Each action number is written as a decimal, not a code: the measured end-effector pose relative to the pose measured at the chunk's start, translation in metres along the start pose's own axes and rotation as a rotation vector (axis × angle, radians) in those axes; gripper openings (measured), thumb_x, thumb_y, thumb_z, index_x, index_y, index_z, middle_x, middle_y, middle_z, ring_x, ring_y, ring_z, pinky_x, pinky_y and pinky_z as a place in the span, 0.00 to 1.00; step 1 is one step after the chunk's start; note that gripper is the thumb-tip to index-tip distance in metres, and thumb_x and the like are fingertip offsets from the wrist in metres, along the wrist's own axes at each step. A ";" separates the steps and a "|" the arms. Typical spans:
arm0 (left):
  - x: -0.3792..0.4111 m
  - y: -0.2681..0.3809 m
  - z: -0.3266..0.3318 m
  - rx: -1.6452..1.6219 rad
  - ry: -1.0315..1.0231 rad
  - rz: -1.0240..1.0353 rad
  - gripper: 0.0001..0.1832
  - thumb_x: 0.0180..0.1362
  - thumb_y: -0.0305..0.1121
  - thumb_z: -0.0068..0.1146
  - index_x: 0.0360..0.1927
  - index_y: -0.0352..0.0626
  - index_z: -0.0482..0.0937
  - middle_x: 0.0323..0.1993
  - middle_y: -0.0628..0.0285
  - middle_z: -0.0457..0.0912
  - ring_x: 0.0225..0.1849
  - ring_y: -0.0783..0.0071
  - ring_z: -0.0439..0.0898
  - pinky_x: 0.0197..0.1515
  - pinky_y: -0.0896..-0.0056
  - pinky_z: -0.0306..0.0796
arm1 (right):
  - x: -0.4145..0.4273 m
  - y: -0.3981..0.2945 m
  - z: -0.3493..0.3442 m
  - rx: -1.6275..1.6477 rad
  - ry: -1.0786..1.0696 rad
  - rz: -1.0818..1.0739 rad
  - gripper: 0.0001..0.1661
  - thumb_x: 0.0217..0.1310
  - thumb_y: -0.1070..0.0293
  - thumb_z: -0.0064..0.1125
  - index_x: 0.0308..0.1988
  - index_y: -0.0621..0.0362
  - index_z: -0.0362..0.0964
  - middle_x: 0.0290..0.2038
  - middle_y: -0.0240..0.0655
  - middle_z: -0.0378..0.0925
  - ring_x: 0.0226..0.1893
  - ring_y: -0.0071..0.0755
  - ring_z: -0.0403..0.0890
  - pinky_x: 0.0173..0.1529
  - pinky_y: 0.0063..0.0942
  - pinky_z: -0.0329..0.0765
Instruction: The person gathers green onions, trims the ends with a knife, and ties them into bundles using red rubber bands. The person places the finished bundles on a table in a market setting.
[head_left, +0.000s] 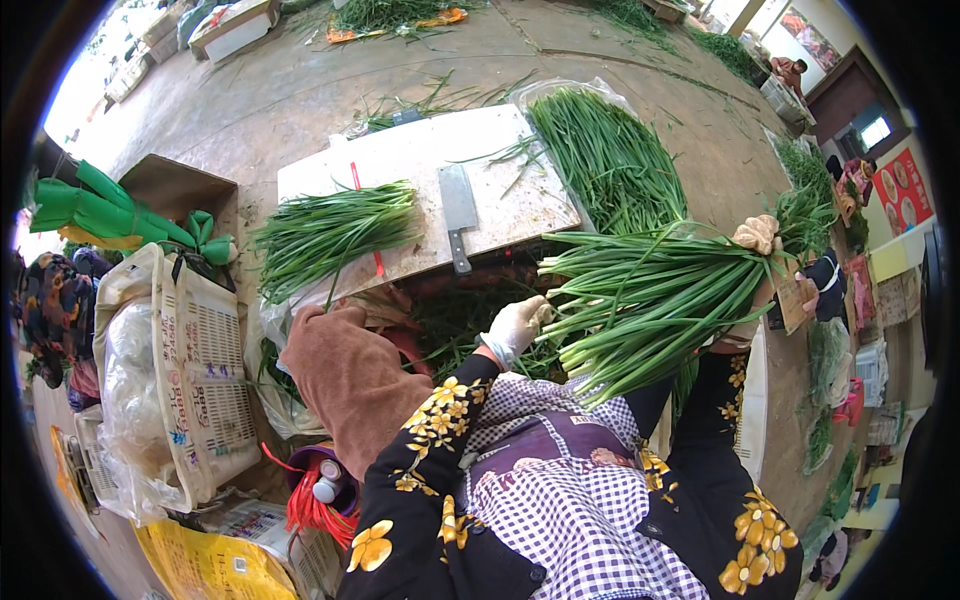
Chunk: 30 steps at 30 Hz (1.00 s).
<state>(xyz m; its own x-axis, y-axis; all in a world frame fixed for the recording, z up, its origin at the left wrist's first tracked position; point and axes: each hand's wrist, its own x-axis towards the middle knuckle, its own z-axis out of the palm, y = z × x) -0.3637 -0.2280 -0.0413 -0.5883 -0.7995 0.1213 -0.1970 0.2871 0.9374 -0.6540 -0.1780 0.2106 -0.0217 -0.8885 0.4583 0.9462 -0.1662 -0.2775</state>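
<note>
My right hand (757, 234), in a pale glove, grips a large bunch of garlic chives (660, 300) near its leafy end; the pale stalk ends point left. At those ends is my left hand (521, 322), in a white glove with its fingers curled; whether they pinch a stalk is unclear. Ahead, a white board (397, 150) lies tilted in view. On it are a cleaver (457, 206) with a black handle and a smaller bunch of chives (337, 232), whose leaves overhang the left edge. A large pile of chives (611, 161) lies beside the board on clear plastic.
At left stands a white plastic basket (214, 375) holding clear bags. A brown cloth (356, 375) lies by my left forearm, above a purple container (346, 480) with red ties. Loose greens (465, 322) lie below the board. Other people are farther off.
</note>
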 end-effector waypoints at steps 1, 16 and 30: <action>-0.005 -0.004 -0.002 0.011 -0.001 -0.012 0.08 0.64 0.34 0.49 0.36 0.43 0.77 0.29 0.50 0.81 0.34 0.48 0.80 0.35 0.57 0.73 | 0.000 -0.002 0.001 0.001 -0.016 0.006 0.06 0.65 0.75 0.50 0.37 0.55 0.60 0.29 0.26 0.60 0.31 0.21 0.65 0.52 0.25 0.70; 0.019 -0.009 0.031 -1.346 -0.060 -0.314 0.12 0.62 0.38 0.59 0.44 0.43 0.78 0.33 0.69 0.80 0.31 0.79 0.76 0.32 0.75 0.71 | -0.004 0.018 0.015 0.033 -0.014 -0.013 0.07 0.65 0.75 0.50 0.36 0.54 0.59 0.29 0.26 0.59 0.30 0.20 0.64 0.50 0.25 0.70; -0.008 0.058 -0.012 -1.244 -0.142 -0.587 0.21 0.66 0.48 0.50 0.55 0.44 0.75 0.44 0.65 0.82 0.40 0.77 0.79 0.40 0.79 0.72 | -0.008 -0.002 0.008 -0.013 -0.005 -0.037 0.07 0.64 0.75 0.51 0.38 0.54 0.60 0.29 0.26 0.60 0.32 0.21 0.66 0.52 0.26 0.70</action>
<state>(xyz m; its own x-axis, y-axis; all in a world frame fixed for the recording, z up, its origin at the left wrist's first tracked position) -0.3611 -0.2114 0.0161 -0.7522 -0.5567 -0.3525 0.3374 -0.7849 0.5197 -0.6530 -0.1674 0.2141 -0.0545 -0.8795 0.4728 0.9404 -0.2044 -0.2718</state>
